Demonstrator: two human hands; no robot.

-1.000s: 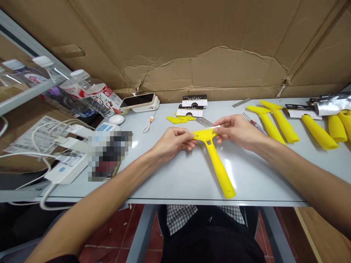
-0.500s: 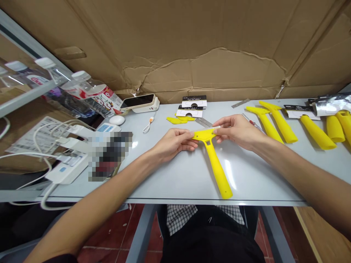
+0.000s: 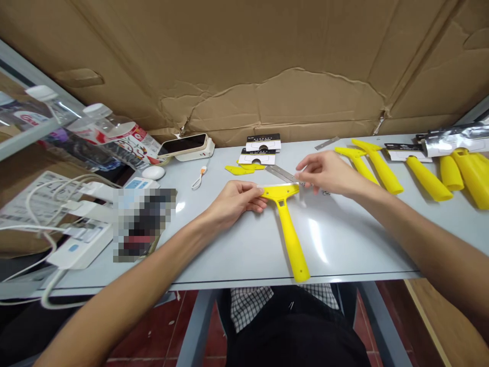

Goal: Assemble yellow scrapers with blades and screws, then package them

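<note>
My left hand [image 3: 240, 198] pinches the left end of the head of a yellow scraper [image 3: 289, 224]. Its handle slants down toward the table's front edge, and a thin blade strip shows along the head's top. Just right of the head, my right hand [image 3: 324, 172] hovers with bent fingers apart, no longer touching the scraper; nothing shows between them. Small metal screws [image 3: 326, 193] lie beneath those fingers, partly hidden. Behind the head rest loose metal blades [image 3: 280, 174] and yellow head plates [image 3: 240, 169].
More yellow scrapers [image 3: 382, 165] and handles [image 3: 428, 178] lie at the right, beside silver packaging [image 3: 458, 141]. Black-and-white cards [image 3: 263, 142] and a single blade [image 3: 327, 143] sit at the back. On the left are a power strip [image 3: 87, 239], a phone [image 3: 187, 145] and bottles [image 3: 126, 137].
My right hand has let go of the scraper head's right end and lifted slightly away, uncovering that corner. My left hand keeps its hold. The view has shifted a little.
</note>
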